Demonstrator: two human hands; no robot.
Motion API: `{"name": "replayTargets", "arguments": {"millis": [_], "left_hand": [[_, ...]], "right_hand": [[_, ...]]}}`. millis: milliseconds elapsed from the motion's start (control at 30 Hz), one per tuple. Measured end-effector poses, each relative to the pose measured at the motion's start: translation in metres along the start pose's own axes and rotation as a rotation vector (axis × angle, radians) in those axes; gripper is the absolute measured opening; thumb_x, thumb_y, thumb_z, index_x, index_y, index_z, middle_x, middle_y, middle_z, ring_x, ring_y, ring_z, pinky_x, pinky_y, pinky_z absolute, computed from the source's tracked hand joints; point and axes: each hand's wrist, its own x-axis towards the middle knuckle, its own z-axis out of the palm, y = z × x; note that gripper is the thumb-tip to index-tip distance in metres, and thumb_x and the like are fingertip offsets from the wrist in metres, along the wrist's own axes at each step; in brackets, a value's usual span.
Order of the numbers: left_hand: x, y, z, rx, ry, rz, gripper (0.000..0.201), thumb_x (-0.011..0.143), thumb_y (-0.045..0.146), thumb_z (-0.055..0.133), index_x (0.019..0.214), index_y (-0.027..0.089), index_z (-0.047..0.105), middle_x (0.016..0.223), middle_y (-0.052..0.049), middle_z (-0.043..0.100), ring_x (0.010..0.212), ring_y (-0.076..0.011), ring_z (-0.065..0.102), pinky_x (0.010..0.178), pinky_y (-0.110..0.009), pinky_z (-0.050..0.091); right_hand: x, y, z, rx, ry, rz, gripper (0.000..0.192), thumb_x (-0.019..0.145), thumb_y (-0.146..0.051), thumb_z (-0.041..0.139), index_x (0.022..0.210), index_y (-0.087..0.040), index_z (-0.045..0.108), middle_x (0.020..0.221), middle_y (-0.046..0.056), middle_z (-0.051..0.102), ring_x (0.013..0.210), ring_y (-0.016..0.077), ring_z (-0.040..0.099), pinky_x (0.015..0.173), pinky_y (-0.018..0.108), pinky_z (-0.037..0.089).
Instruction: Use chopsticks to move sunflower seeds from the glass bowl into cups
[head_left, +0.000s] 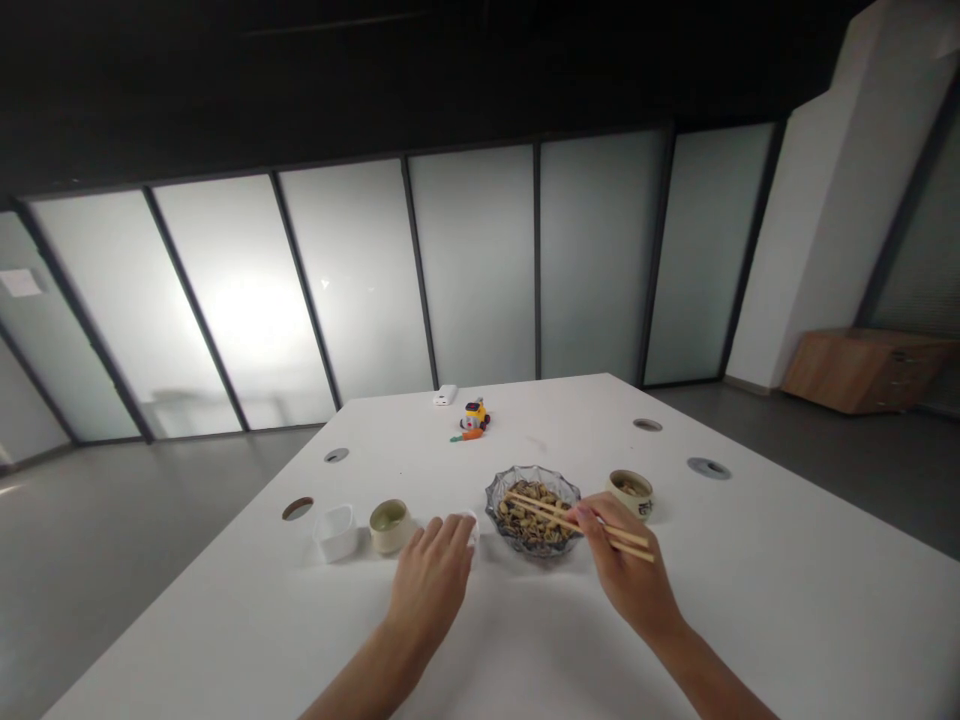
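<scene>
My right hand (634, 570) is closed around a pair of wooden chopsticks (544, 512). Their tips reach left into a clear scalloped glass bowl (491, 508), among brown and tan pieces (529, 525) that look like seeds and nuts. Whether the tips pinch a piece is too small to tell. My left hand (435, 565) is closed, its fingers curled over a white plastic container (474, 532) just left of the bowl; the hand hides most of that container. Beyond the right hand stands a small beige cup (630, 490) with some brown pieces inside.
Left of my left hand are a greenish-beige cup (388, 530) and a translucent plastic box (335, 535). Farther back on the white table (540, 650) lie a yellow toy vehicle (475, 414), a toy carrot (469, 436) and a white object (445, 395). Round holes pierce the tabletop.
</scene>
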Motion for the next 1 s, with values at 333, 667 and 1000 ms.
{"name": "replayTargets", "arguments": {"millis": [333,667,1000], "left_hand": [[-0.028,0.058,0.046,-0.358,-0.117,0.361,0.035,0.087,0.018,0.075,0.117,0.023,0.058,0.109,-0.007,0.071,0.096,-0.0281,0.069,0.086,-0.039,0.058],[-0.024,0.049,0.043,-0.511,-0.222,0.359,0.028,0.093,0.021,0.063,0.120,0.022,0.058,0.116,-0.010,0.071,0.110,-0.0294,0.066,0.103,-0.043,0.055],[-0.023,0.046,0.035,-0.440,-0.278,0.325,0.017,0.093,0.021,0.069,0.109,0.022,0.063,0.109,-0.005,0.071,0.100,-0.0253,0.066,0.094,-0.035,0.056]], "right_hand": [[-0.013,-0.015,0.014,0.040,-0.024,-0.143,0.024,0.107,-0.025,0.052,0.091,-0.026,0.070,0.085,0.005,0.073,0.080,0.0199,0.073,0.074,0.030,0.059],[-0.030,-0.032,0.039,0.125,-0.177,-0.230,0.020,0.105,-0.019,0.054,0.098,-0.025,0.072,0.092,0.006,0.073,0.086,0.0195,0.074,0.080,0.029,0.063],[-0.019,-0.022,0.028,0.054,-0.081,-0.265,0.018,0.104,-0.015,0.056,0.098,-0.024,0.071,0.094,0.005,0.073,0.088,0.0169,0.074,0.081,0.025,0.062]]}}
